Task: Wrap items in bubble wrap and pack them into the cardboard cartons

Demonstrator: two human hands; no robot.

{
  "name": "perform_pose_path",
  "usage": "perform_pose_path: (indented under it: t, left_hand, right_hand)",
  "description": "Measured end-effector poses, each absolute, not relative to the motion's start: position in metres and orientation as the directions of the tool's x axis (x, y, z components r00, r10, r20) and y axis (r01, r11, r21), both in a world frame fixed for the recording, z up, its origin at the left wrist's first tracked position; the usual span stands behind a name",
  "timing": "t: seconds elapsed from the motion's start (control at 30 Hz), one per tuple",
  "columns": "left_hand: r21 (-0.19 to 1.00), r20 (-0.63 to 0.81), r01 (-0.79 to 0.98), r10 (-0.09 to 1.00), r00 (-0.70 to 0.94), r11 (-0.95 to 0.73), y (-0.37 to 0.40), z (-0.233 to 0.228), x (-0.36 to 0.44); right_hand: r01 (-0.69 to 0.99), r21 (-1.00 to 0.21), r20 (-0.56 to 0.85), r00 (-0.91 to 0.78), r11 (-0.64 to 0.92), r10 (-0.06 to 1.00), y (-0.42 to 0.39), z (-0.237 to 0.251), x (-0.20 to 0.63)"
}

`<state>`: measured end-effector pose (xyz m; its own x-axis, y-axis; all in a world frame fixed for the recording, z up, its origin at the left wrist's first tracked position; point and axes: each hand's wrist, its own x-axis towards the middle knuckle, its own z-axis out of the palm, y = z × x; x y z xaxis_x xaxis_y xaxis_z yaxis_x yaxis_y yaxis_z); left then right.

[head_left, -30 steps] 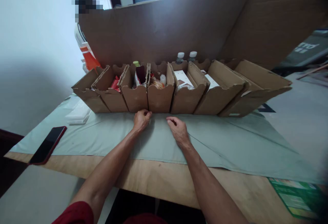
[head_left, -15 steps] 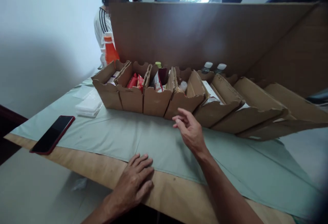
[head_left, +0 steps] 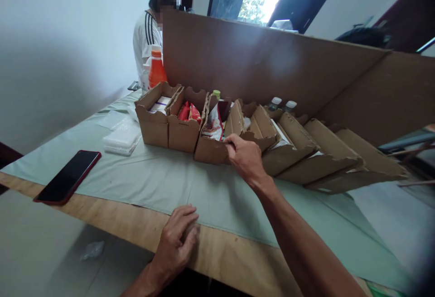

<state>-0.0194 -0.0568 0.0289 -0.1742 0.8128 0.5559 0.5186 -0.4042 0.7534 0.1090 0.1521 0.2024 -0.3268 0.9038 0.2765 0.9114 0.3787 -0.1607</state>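
A row of several open cardboard bins [head_left: 183, 135] stands on a pale green cloth [head_left: 163, 181], holding snack packets and small boxes. My right hand [head_left: 246, 159] reaches forward to the fourth bin [head_left: 238, 118] from the left, its fingers curled over that bin's front rim beside a red-and-white packet [head_left: 214, 125]. At the near wooden table edge [head_left: 231, 261] lies my left hand [head_left: 176, 240], fingers loosely bent and holding nothing.
A tall cardboard wall [head_left: 258, 66] stands behind the bins. A red-cased phone [head_left: 68, 177] and a stack of clear plastic [head_left: 122, 138] lie at the left. An orange bottle [head_left: 157, 70] and another person [head_left: 146, 32] are at the far left end.
My right hand moved forward from mid-air onto the bin's front rim. My left hand drew back from the bins to the table edge, fingers now more bent. The view swung leftward.
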Motion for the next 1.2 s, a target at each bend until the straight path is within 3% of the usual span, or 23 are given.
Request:
perform_pose_path:
  t: [0.13, 0.27, 0.33, 0.4, 0.5, 0.6, 0.83, 0.93, 1.07, 1.2]
  left_hand:
    - [0.863, 0.421, 0.427, 0.854, -0.306, -0.272, -0.059, 0.025, -0.026]
    - [0.935, 0.294, 0.308, 0.869, -0.398, -0.175, -0.062, 0.022, -0.031]
    - [0.958, 0.230, 0.257, 0.870, -0.437, -0.124, -0.062, 0.022, -0.030]
    - [0.974, 0.163, 0.217, 0.873, -0.460, -0.068, -0.061, 0.026, -0.027]
    - [0.978, 0.136, 0.201, 0.876, -0.463, -0.046, -0.057, 0.034, -0.021]
    - [0.973, 0.144, 0.226, 0.898, -0.416, -0.051, -0.050, 0.043, -0.018]
    - [0.944, 0.151, 0.326, 0.950, -0.272, -0.056, -0.041, 0.052, 0.001]
    - [0.936, 0.163, 0.345, 0.949, -0.271, -0.062, -0.024, 0.064, 0.016]
    - [0.924, 0.232, 0.342, 0.961, -0.151, -0.169, 0.024, 0.082, 0.029]
    - [0.920, 0.211, 0.353, 0.974, -0.081, -0.170, 0.056, 0.069, 0.032]
  right_hand:
    - [0.796, -0.193, 0.335, -0.497, 0.574, 0.801, 0.077, 0.197, 0.147]
    - [0.642, -0.332, 0.389, -0.575, 0.691, 0.720, 0.014, 0.198, 0.218]
    - [0.673, -0.407, 0.411, -0.469, 0.618, 0.781, 0.003, 0.196, 0.253]
    - [0.737, -0.505, 0.455, -0.215, 0.449, 0.864, 0.004, 0.190, 0.283]
    - [0.604, -0.738, 0.472, 0.146, 0.300, 0.869, 0.010, 0.168, 0.310]
    - [0.398, -0.858, 0.402, 0.122, 0.326, 0.908, 0.003, 0.131, 0.323]
    - [0.501, -0.857, 0.138, 0.003, 0.118, 0.990, -0.022, 0.064, 0.306]
    - [0.500, -0.856, 0.157, 0.015, 0.128, 0.988, 0.006, 0.075, 0.298]
    - [0.420, -0.889, 0.226, 0.058, 0.182, 0.972, 0.059, 0.091, 0.304]
    - [0.418, -0.900, 0.181, 0.106, 0.122, 0.978, 0.081, 0.077, 0.314]
